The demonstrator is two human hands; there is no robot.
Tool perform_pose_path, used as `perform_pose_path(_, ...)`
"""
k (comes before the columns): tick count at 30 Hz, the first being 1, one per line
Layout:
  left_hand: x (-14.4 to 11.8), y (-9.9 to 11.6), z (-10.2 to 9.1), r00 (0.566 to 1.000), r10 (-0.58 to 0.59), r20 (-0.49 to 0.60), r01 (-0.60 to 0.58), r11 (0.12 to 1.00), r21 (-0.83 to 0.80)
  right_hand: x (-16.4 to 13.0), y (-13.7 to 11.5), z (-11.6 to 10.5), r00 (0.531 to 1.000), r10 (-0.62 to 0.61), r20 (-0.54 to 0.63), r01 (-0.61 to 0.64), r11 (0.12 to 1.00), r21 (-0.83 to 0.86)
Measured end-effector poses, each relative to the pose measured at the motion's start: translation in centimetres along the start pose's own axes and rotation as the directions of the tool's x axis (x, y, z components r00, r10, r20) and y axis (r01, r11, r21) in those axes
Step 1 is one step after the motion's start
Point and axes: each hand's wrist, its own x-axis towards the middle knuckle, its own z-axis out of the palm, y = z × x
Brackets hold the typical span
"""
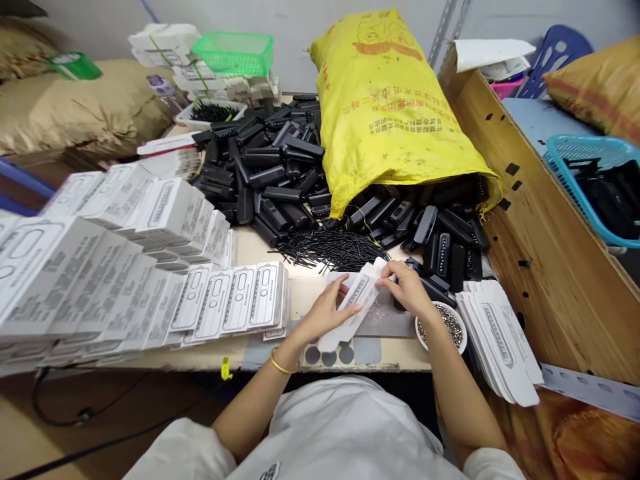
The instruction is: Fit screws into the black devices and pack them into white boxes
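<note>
A long white printed cardboard box [356,301], slightly opened out with its end flaps showing, is tilted between my two hands above the work mat. My left hand [325,312] grips its left side, thumb across the front and fingers behind. At the upper end, my right hand [406,288] pinches the flap. Under the box lies a grey translucent mat [393,325] with small bits scattered on it. A white bowl of small metal parts [449,325] stands beside my right forearm. Flat unfolded boxes [500,340] are stacked at the right.
Stacked finished boxes [115,267] fill the left side. Behind my hands lie thin black sticks [333,248] and a heap of black plastic pieces [275,160]. A yellow sack [390,113] spills more of them. A wooden partition [530,200] bounds the right.
</note>
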Motion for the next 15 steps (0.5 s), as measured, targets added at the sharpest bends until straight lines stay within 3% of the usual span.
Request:
perform_pose_path(1,-0.1,0.5,0.1,0.987,-0.004,0.163,0.04,0.976,-0.213,-0.2,0.0,-1.0,0.997,-0.064,-0.035,0.067,0.994,0.091)
perform_pose_path(3,-0.1,1.1,1.1,0.898,0.034,0.439,0.22,0.829,-0.514,-0.8,0.3,-2.4,0.989,-0.143,-0.042,0.149,0.95,0.273)
perform_pose_path(5,-0.2,1.4,2.4,0.836,0.06,0.545,0.353,0.701,-0.62,-1.3,0.8,-3.2,0.983,-0.182,0.002,0.159,0.863,0.479)
perform_pose_path(7,-0.2,1.6,3.5,0.837,0.047,0.545,0.386,0.654,-0.65,-1.8,1.3,-3.2,0.983,-0.182,-0.009,0.144,0.747,0.649)
perform_pose_path(9,-0.1,1.7,4.1,0.855,0.036,0.518,0.383,0.629,-0.676,-2.4,1.4,-2.4,0.989,-0.09,-0.119,0.148,0.688,0.711)
perform_pose_path(12,0.0,2.0,4.3,0.912,0.034,0.408,0.302,0.618,-0.726,-3.6,0.5,0.0,0.927,0.171,-0.335,0.093,0.758,0.645)
perform_pose_path(15,0.2,2.1,4.4,0.961,0.043,0.274,0.168,0.698,-0.696,-4.8,-0.8,2.8,0.852,0.339,-0.398,-0.041,0.802,0.596)
